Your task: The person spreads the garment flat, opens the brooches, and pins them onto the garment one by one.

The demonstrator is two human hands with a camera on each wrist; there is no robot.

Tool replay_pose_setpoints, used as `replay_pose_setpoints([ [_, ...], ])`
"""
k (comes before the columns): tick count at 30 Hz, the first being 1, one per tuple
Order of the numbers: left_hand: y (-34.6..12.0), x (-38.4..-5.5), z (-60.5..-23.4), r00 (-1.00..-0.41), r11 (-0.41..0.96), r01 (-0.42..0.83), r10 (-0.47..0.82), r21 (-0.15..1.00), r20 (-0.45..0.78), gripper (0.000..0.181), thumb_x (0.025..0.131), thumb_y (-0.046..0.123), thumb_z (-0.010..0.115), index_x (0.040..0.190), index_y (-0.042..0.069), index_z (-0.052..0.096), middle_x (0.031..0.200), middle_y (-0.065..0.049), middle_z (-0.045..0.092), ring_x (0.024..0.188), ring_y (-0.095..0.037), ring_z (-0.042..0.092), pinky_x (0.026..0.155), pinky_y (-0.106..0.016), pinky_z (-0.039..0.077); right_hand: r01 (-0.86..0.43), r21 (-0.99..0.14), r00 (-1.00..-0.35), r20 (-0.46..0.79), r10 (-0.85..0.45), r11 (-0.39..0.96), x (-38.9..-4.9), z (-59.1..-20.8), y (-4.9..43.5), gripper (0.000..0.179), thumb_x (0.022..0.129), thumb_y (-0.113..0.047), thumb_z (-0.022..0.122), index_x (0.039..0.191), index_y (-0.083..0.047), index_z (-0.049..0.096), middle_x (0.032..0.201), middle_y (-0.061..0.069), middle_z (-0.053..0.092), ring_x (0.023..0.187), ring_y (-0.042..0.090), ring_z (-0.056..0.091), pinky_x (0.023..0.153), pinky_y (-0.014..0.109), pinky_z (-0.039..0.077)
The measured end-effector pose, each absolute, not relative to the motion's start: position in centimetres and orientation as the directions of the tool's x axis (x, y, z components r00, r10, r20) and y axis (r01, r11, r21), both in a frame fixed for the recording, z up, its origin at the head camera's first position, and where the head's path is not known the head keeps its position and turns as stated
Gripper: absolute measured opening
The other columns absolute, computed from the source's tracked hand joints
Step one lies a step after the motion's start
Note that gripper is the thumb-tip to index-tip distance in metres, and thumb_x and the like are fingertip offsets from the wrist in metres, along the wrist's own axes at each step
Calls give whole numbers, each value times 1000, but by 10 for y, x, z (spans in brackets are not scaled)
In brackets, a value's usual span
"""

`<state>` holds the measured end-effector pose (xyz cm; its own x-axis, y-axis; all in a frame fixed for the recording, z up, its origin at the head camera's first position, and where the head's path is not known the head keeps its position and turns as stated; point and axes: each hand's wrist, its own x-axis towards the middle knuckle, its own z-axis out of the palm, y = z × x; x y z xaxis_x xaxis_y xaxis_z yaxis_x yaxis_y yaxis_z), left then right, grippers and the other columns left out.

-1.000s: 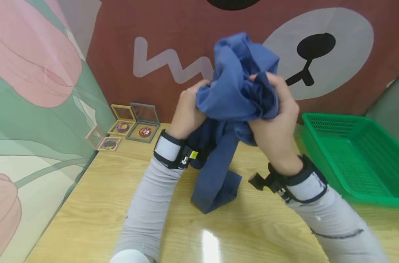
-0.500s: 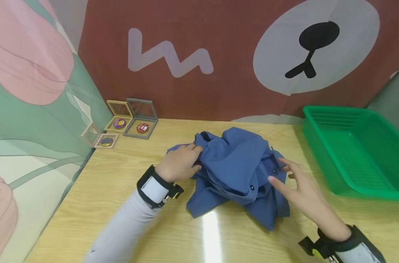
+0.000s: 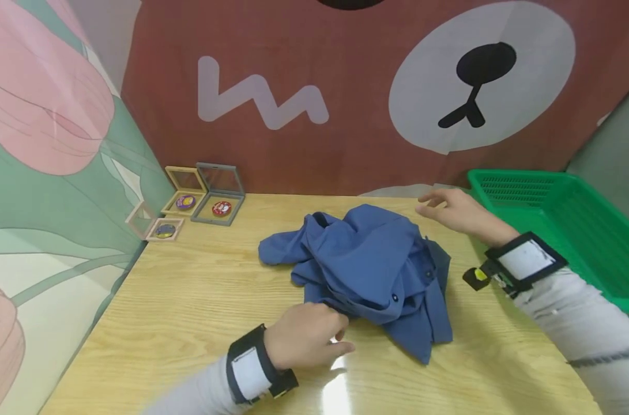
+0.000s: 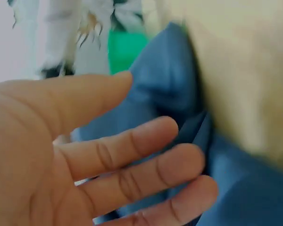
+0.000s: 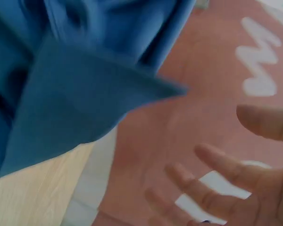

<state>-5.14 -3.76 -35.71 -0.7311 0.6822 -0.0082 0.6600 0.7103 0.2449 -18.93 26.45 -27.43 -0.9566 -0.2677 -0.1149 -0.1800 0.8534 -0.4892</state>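
A blue buttoned shirt (image 3: 366,259) lies in a crumpled heap on the wooden table (image 3: 189,323). Two dark buttons show on its front right part. My left hand (image 3: 309,334) is at the near left edge of the heap; in the left wrist view its fingers (image 4: 165,165) are spread and relaxed, holding nothing, with the cloth behind them. Beyond the heap's far right side, my right hand (image 3: 459,213) hovers with loose fingers. The right wrist view shows that hand's fingers (image 5: 217,188) apart from the shirt's pointed corner (image 5: 99,94).
A green plastic basket (image 3: 547,242) stands at the right, close to my right forearm. At the back left are three small hinged display cases with lids up: a grey one (image 3: 218,199), a yellow one (image 3: 184,190) and a pinkish one (image 3: 164,229). A printed wall covering (image 3: 293,155) rises behind the table.
The bunched shirt came down from both hands onto the table. Both hands have let it go. Since then the left hand moved nearer to me and the right hand moved farther back.
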Motion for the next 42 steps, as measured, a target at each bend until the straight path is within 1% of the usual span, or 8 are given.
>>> replay_pose_setpoints([
  [6, -2, -38, -384, -765, 770, 638, 629, 25, 142, 38, 77, 55, 78, 63, 25, 59, 63, 10, 59, 57, -11, 57, 45, -26, 39, -146, -477, -957, -155, -246, 867, -215, -289, 264, 54, 103, -39, 50, 134, 4, 53, 129, 33, 54, 116, 47, 54, 86, 56, 50],
  [10, 17, -36, -392, -769, 781, 623, 603, 39, 214, 35, 78, 52, 77, 66, 22, 64, 63, 8, 60, 55, -12, 56, 43, -27, 38, -125, -480, -934, -237, -266, 868, -222, -302, 267, 45, 102, -36, 52, 114, 7, 59, 96, 23, 64, 79, 32, 59, 67, 40, 48],
  [13, 25, -42, -392, -779, 789, 613, 593, 45, 204, 41, 76, 54, 79, 61, 22, 59, 56, 9, 54, 51, -12, 53, 43, -28, 37, -129, -519, -908, -280, -311, 845, -224, -312, 271, 40, 102, -36, 53, 105, 3, 59, 84, 12, 61, 70, 19, 52, 59, 31, 41],
  [21, 36, -59, -396, -789, 804, 594, 575, 26, 216, 40, 75, 46, 79, 58, 22, 53, 55, 9, 55, 48, -11, 53, 41, -29, 33, -65, -552, -886, -351, -302, 831, -222, -332, 279, 51, 102, -44, 52, 114, 5, 59, 111, 19, 59, 101, 30, 56, 81, 46, 56],
  [25, 40, -62, -400, -780, 800, 600, 581, 17, 233, 33, 75, 42, 80, 60, 22, 57, 56, 9, 57, 48, -11, 54, 40, -28, 32, 13, -554, -861, -430, -272, 833, -220, -336, 280, 72, 102, -56, 43, 129, 10, 52, 128, 29, 52, 120, 43, 52, 100, 61, 48],
  [30, 44, -64, -406, -762, 798, 601, 591, -52, 265, 24, 77, 40, 80, 67, 23, 66, 60, 8, 62, 52, -12, 58, 41, -28, 36, 49, -522, -807, -523, -274, 852, -218, -342, 283, 92, 100, -65, 31, 142, 17, 37, 143, 38, 41, 132, 52, 44, 103, 62, 45],
  [38, 47, -69, -416, -729, 777, 606, 628, -170, 271, 33, 70, 60, 80, 76, 28, 72, 67, 10, 66, 57, -13, 63, 43, -29, 42, 99, -587, -733, -589, -340, 804, -209, -350, 290, 77, 99, -58, 47, 141, 7, 48, 148, 31, 42, 137, 48, 41, 104, 59, 45],
  [42, 50, -72, -418, -717, 776, 607, 628, -172, 303, 23, 73, 49, 81, 74, 28, 71, 67, 9, 67, 57, -13, 63, 43, -28, 41, 135, -634, -730, -583, -356, 762, -199, -351, 298, 71, 101, -49, 51, 143, 8, 43, 150, 31, 38, 136, 46, 41, 102, 58, 46],
])
